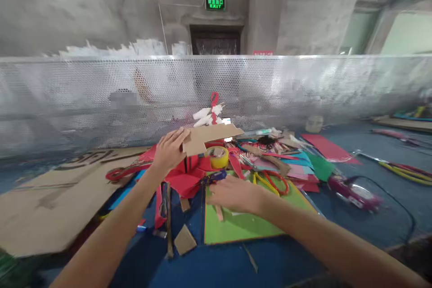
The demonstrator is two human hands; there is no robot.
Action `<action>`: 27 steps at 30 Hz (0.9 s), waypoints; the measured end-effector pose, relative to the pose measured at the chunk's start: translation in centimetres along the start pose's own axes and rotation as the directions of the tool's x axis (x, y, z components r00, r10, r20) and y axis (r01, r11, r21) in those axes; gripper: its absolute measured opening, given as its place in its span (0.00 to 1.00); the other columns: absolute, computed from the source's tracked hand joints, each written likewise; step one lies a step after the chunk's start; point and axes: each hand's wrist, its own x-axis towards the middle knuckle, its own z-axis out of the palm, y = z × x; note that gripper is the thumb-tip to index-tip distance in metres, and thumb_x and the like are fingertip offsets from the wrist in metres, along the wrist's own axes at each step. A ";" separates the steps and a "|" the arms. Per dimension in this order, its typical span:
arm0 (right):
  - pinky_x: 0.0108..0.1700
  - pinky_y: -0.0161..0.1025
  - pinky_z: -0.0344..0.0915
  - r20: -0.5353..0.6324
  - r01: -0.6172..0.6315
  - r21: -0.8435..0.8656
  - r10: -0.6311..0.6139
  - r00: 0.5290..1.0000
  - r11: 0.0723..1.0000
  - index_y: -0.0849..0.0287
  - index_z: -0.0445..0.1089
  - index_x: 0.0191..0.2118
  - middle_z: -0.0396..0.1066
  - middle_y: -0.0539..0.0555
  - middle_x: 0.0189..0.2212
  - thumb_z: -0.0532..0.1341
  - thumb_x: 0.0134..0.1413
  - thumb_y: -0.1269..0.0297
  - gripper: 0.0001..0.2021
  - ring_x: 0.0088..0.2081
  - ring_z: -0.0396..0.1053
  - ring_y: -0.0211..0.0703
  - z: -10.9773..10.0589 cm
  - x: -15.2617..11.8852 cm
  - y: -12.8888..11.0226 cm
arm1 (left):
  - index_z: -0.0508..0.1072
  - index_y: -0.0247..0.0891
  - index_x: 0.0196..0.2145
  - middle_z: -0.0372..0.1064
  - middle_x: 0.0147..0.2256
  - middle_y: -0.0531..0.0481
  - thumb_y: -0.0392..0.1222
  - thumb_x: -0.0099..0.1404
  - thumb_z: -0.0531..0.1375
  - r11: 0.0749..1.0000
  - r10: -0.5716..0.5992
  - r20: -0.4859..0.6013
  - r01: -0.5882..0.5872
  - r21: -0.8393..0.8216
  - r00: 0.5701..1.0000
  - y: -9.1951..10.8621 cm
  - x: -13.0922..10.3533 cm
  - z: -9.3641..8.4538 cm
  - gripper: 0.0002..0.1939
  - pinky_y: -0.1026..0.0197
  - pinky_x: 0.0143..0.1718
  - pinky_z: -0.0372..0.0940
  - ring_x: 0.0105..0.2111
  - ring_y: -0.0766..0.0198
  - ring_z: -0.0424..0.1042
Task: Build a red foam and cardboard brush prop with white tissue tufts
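My left hand point(170, 148) grips a cut strip of brown cardboard point(212, 134) by its left end, holding it up above the pile. The strip has a stepped outline, wider at the left. My right hand point(232, 192) is low over a green board point(249, 227), palm down. At its fingertips is a dark blue tool point(213, 177); its kind is unclear, and the fingers seem closed on it. Between the hands lie a roll of yellow tape point(218, 157) and red paper point(184, 182). A small cardboard scrap point(185, 239) rests on the blue table.
A large cardboard sheet point(54, 198) covers the left side. Coloured paper point(300, 166), yellow-handled scissors point(266, 182) and a phone point(227, 121) crowd the middle. On the right are a purple corded tool point(354, 194) and pliers point(398, 166). A perforated metal screen point(162, 99) stands behind.
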 end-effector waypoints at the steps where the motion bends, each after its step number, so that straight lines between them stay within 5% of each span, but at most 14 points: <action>1: 0.27 0.39 0.54 0.003 0.030 -0.032 -0.030 1.000 0.999 0.54 0.72 0.41 0.72 0.53 0.36 0.62 0.64 0.63 0.04 0.34 0.71 0.44 0.0 0.3 0.0 | 0.66 0.39 0.62 0.63 0.63 0.45 0.38 0.64 0.56 1.000 -0.002 -0.006 0.002 -0.003 1.000 -0.1 0.0 -0.1 0.28 0.50 0.62 0.57 0.60 0.51 0.63; 8: 0.26 0.37 0.53 -0.114 0.225 -0.066 -0.232 0.966 0.972 0.57 0.69 0.42 0.73 0.54 0.39 0.58 0.65 0.69 0.04 0.35 0.69 0.41 -2.0 1.2 0.2 | 0.67 0.37 0.60 0.66 0.59 0.42 0.36 0.60 0.57 0.993 0.080 -0.047 -0.084 -0.083 0.996 -0.5 0.3 -0.3 0.28 0.49 0.60 0.59 0.57 0.49 0.63; 12: 0.28 0.35 0.57 -0.362 0.039 0.282 0.069 0.929 0.959 0.58 0.66 0.40 0.72 0.48 0.30 0.55 0.65 0.63 0.06 0.27 0.66 0.35 -4.9 0.5 2.0 | 0.68 0.36 0.59 0.65 0.59 0.40 0.35 0.59 0.57 0.986 0.105 -0.033 -0.109 -0.128 0.994 -0.8 0.5 -0.3 0.28 0.48 0.61 0.58 0.58 0.48 0.61; 15: 0.40 0.37 0.64 -0.578 -0.006 0.391 0.250 0.776 0.921 0.58 0.68 0.47 0.76 0.52 0.40 0.51 0.66 0.69 0.10 0.38 0.71 0.38 -6.0 0.1 4.7 | 0.68 0.36 0.59 0.64 0.59 0.40 0.35 0.59 0.57 0.980 0.110 -0.032 -0.114 -0.161 0.993 -1.0 0.6 -0.2 0.28 0.48 0.60 0.58 0.58 0.48 0.61; 17: 0.45 0.39 0.67 -0.607 -0.026 0.370 0.263 0.750 0.929 0.55 0.66 0.55 0.78 0.52 0.42 0.50 0.64 0.75 0.18 0.43 0.73 0.40 -5.5 0.5 6.4 | 0.67 0.37 0.59 0.65 0.59 0.40 0.35 0.60 0.57 0.978 0.113 -0.042 -0.119 -0.171 0.993 -1.2 0.6 -0.1 0.28 0.47 0.60 0.58 0.58 0.48 0.61; 22: 0.62 0.49 0.61 -0.580 -0.027 0.085 0.072 0.812 0.996 0.55 0.64 0.62 0.64 0.58 0.63 0.59 0.64 0.67 0.21 0.64 0.61 0.49 -1.5 3.4 8.9 | 0.68 0.37 0.59 0.65 0.60 0.40 0.36 0.62 0.57 0.972 0.119 -0.062 -0.129 -0.197 0.991 -1.1 0.5 0.1 0.26 0.46 0.59 0.58 0.58 0.49 0.63; 27: 0.61 0.46 0.63 -0.610 -0.052 -0.061 0.004 0.793 0.997 0.55 0.63 0.63 0.66 0.57 0.62 0.54 0.65 0.74 0.22 0.62 0.65 0.46 0.7 5.6 10.1 | 0.65 0.39 0.61 0.62 0.62 0.40 0.43 0.66 0.56 0.973 0.118 -0.064 -0.129 -0.191 0.991 -0.9 0.2 0.0 0.26 0.46 0.60 0.57 0.60 0.49 0.62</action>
